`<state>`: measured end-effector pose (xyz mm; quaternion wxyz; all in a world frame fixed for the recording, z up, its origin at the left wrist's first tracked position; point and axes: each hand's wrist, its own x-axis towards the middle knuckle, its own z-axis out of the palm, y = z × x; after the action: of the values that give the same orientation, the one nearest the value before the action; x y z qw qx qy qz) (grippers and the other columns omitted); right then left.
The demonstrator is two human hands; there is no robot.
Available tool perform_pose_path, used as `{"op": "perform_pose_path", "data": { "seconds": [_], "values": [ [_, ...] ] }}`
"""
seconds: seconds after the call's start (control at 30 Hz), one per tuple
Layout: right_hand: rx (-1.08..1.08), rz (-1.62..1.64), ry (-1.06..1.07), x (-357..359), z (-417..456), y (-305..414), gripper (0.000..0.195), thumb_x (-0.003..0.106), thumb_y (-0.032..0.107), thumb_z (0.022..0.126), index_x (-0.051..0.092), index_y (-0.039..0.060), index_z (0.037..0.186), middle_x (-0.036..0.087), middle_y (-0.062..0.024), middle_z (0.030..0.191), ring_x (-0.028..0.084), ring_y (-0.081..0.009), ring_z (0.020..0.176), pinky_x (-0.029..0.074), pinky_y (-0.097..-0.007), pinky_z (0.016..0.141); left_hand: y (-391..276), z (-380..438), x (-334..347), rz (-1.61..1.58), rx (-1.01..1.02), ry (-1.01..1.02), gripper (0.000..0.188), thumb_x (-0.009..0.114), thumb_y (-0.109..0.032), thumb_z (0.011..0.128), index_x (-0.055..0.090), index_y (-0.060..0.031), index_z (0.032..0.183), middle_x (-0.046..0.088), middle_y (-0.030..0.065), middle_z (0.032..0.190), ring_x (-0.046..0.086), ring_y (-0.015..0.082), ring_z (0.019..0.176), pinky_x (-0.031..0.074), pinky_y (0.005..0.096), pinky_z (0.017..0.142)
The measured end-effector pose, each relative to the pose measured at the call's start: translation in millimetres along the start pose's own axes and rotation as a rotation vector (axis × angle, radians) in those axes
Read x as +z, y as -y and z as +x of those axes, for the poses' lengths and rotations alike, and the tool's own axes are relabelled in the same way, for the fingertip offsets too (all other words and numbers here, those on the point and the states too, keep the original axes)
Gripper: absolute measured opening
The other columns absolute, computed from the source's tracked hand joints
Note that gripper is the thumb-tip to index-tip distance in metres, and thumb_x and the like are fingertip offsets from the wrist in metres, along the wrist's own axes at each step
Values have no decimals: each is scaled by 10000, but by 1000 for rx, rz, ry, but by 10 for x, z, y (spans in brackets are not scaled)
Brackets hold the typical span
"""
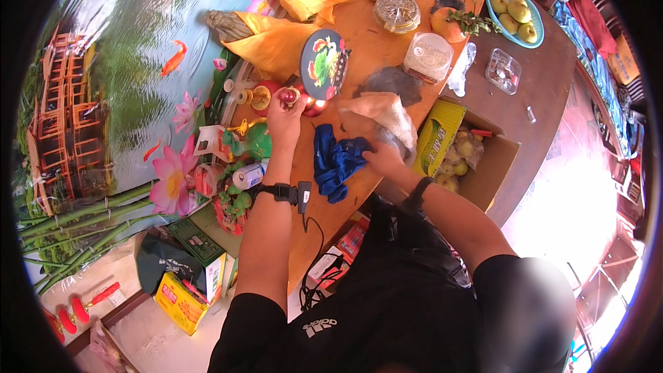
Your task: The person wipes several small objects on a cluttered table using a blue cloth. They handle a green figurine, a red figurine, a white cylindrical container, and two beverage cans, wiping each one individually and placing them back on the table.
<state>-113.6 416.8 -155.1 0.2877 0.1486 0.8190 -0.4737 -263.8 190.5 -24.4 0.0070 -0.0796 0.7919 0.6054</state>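
My left hand (284,116) reaches over the wooden table and grips a small red and gold ornament (289,95) by its top. Close by stand a gold-coloured vase-like vessel (254,98) and a dark round plaque (323,65) with a painted cabbage design. Nearer the table's front edge, my right hand (386,158) is on a blue cloth (336,163), its fingers closed at the cloth's right end. A pale towel (386,114) lies just beyond that hand; whether the hand touches it I cannot tell.
Yellow-draped figures (274,44) line the table's back. A cardboard box of fruit (481,186) stands at the right, with a clear tub (429,54) and a basket of pears (518,15) farther off. A drink can (248,176) and green plants are beside my left forearm. A black cable hangs from the left wristband.
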Motion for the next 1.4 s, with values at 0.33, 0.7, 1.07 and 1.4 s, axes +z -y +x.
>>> {"op": "perform_pose_path", "data": {
  "seconds": [0.33,0.7,1.07,1.4],
  "values": [
    [-26,1,-14,107,-93,-8,496,746,418,906,722,-64,1021,753,-255,880,747,-425,917,565,-511,840,122,-243,-175,194,125,-132,279,801,-86,914,685,18,1145,763,57,1018,710,118,916,564,286,844],
    [8,-17,-75,137,-212,227,455,697,365,920,733,-44,1116,737,-322,1073,700,-497,1059,555,-525,945,32,-1062,-713,252,36,-112,436,824,-69,911,661,50,1297,748,88,1128,704,111,1014,579,285,896],
    [-164,865,298,113,-423,504,357,577,185,979,656,9,1280,716,-136,1230,707,-271,1073,584,-457,904,246,-2053,-1293,256,-120,-97,499,852,-71,884,661,64,1324,754,132,1189,735,180,1055,583,304,934],
    [87,1615,748,470,-757,1187,422,554,219,1056,565,-31,1396,646,-195,1440,647,-351,1301,493,-507,1151,564,-2282,-1340,382,-62,1,539,868,-124,857,669,41,1330,742,160,1218,726,266,1127,567,352,983]
  ]
}}
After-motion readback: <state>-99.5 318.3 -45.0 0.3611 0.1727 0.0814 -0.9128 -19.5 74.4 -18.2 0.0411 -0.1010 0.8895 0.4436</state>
